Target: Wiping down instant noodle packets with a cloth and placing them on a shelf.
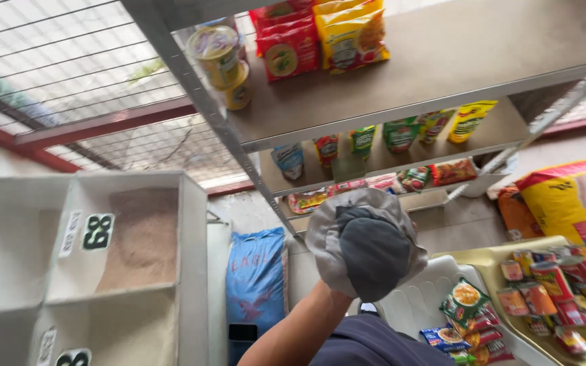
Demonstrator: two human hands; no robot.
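My left hand (364,244) is raised in the middle of the view. It wears a light grey glove with a darker grey patch, and its fingers are curled into a fist with nothing visible inside. The bare forearm rises from the bottom edge beside a dark blue sleeve (374,342). The fist is in front of the lower levels of a grey metal shelf rack (347,125), nearest a row of flat snack packets (401,181). My right hand is out of view.
The rack holds red and yellow bags (320,37), two cups (222,57) and upright pouches (401,132). White bins with grain (144,237) stand left, a blue sack (256,278) beside them. Trays of packets (544,291) and a yellow sack (578,203) are at right.
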